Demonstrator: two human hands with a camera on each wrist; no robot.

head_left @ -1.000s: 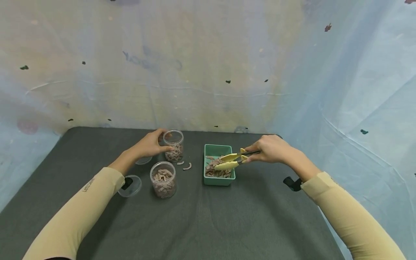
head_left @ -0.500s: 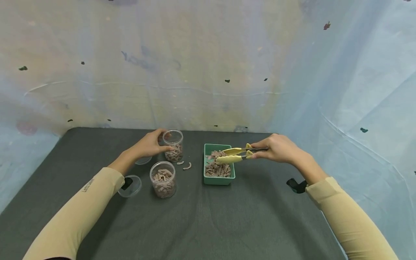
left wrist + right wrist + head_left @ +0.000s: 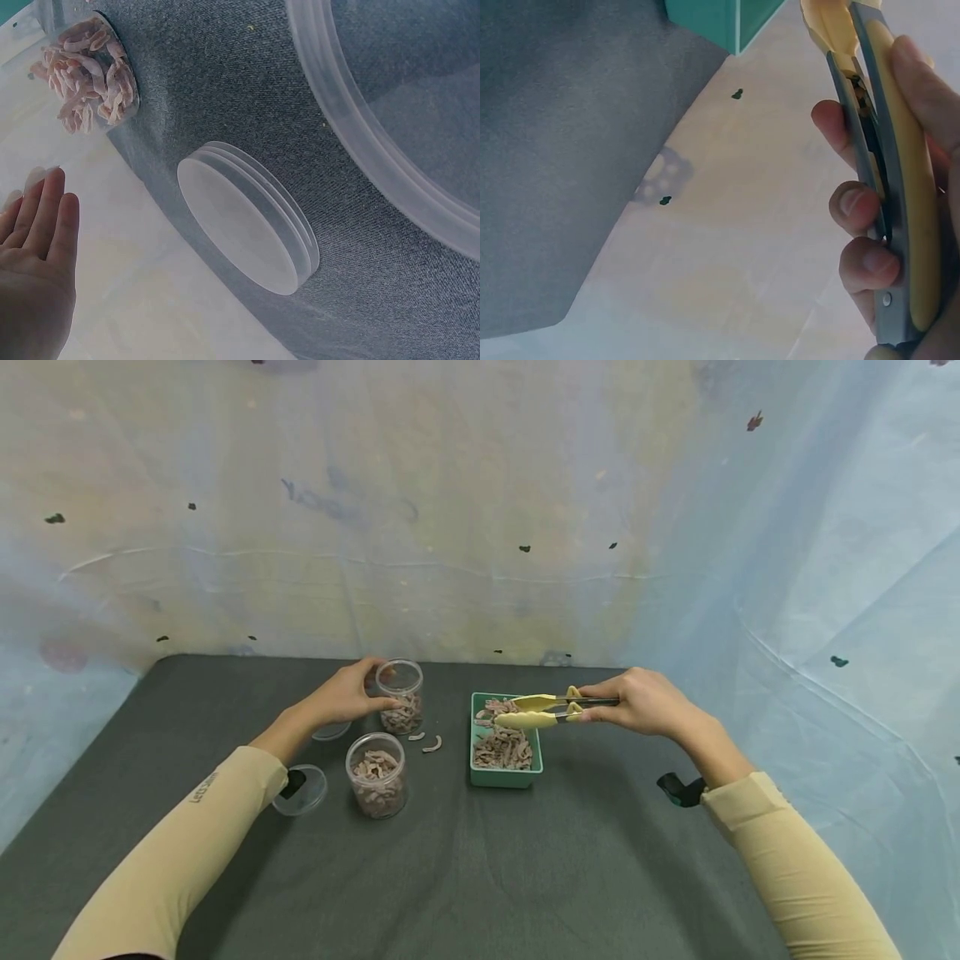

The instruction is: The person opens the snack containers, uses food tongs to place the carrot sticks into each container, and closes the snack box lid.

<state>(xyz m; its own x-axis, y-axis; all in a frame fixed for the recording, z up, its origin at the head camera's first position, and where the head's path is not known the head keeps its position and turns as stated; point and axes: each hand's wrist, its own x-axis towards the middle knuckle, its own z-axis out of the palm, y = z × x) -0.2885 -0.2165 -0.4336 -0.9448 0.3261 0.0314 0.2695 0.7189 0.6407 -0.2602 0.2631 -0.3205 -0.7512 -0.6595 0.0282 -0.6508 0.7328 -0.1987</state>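
My left hand (image 3: 348, 693) holds the farther clear plastic jar (image 3: 408, 714), thumb at its near side and fingers behind. Its fingers show extended in the left wrist view, where the thumb is out of sight. Pinkish-brown curled pieces (image 3: 94, 79) fill the jar's lower part. In my right hand (image 3: 641, 700) are yellow-tipped tongs (image 3: 528, 720), gripped around the handles (image 3: 911, 202). Their tips stand apart, over the pieces in a green rectangular tray (image 3: 505, 779); whether anything is between them is unclear. A nearer open jar (image 3: 378, 789) contains more such pieces.
Two loose pieces (image 3: 432, 745) lie on the dark cloth-covered table (image 3: 480, 877) between jars and tray. One clear lid (image 3: 311, 797) is left of the nearer jar; another lid (image 3: 240, 229) lies beneath my left wrist. A pale patterned sheet (image 3: 450, 510) hangs behind.
The tongs have moved back across the tray, away from me, and my right hand has shifted slightly right. More pieces now show at the tray's far end. My left hand has stayed put.
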